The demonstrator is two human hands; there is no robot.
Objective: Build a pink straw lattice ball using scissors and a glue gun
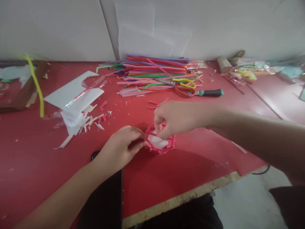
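Observation:
A small pink many-sided box [159, 152], built from thin pink strips, stands on the red tabletop with a white sheet as its floor. My left hand [122, 144] pinches its left side between thumb and fingers. From above, my right hand [173, 118] reaches over the far rim, its thumb and fingertips pressed together inside the opening. Whatever those fingertips hold, if anything, is hidden. Just beyond my right hand lie a few short pink strips [153, 102]. A pink strip seems to cross the box's opening near my fingertips.
Coloured pipe-like strips [154, 68] are heaped against the wall, with scissors [183, 85] and a green-black handled cutter [211, 92] in front. White card [69, 90] and scraps lie left. A black phone-like slab [105, 197] sits under my left forearm. The table's rough edge [181, 198] is near me.

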